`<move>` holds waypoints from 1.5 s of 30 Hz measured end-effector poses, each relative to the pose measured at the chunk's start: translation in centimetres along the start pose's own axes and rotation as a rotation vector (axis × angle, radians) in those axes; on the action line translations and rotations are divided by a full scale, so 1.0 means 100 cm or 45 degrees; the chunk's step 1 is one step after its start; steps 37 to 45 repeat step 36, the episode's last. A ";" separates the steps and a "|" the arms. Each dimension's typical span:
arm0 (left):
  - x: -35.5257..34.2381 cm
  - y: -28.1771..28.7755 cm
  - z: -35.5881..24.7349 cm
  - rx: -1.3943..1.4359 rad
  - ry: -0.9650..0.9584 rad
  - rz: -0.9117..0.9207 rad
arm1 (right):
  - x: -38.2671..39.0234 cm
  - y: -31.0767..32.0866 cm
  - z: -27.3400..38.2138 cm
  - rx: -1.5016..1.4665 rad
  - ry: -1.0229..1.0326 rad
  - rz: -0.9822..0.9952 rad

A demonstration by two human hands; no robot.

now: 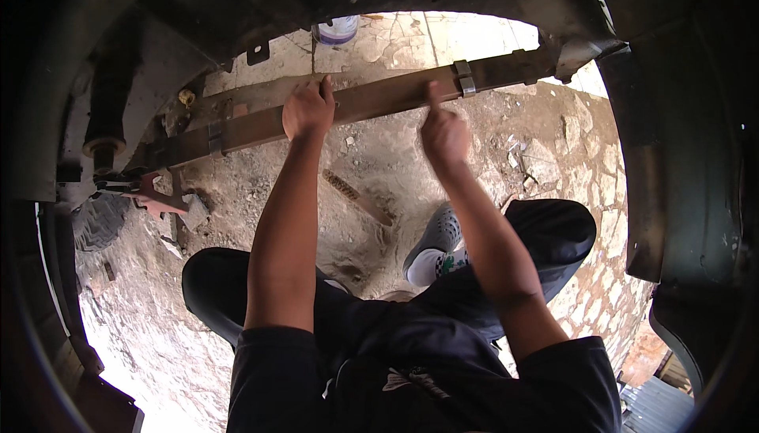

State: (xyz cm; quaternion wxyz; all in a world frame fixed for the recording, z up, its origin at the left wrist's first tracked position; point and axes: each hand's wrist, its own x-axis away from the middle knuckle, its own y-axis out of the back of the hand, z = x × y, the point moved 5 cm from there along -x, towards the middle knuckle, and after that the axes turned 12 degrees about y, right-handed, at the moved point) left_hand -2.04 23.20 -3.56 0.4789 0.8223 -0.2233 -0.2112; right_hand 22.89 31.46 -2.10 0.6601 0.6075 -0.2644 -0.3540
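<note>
While the person sits low under a vehicle's wheel arch, one long rusty leaf spring [371,99] runs across the view from lower left to upper right, above dusty stone ground [379,164]. Two hands are raised to it. The left hand [307,109] is clenched around the spring near its middle, with the fingers curled over the upper edge. The right hand [444,134] holds nothing; it is mostly closed, with one finger stretched up so that its tip touches the lower edge of the spring. So the spring passes through the left hand's grasp and lies just above the right hand.

Two metal clamps are on the spring: one clamp [463,77] is just to the right of the right hand's fingertip, and the other clamp [216,137] is well to the left of the left hand. One black shock absorber [107,109] hangs at the far left. One short rusty bar [357,197] lies on the ground between the forearms. One white bucket [337,30] stands beyond the spring, at the top. One grey shoe [436,242] is seen below the right forearm.
</note>
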 end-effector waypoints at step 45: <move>0.000 0.003 0.002 0.007 0.006 0.022 | -0.005 -0.025 0.077 -0.294 0.308 0.491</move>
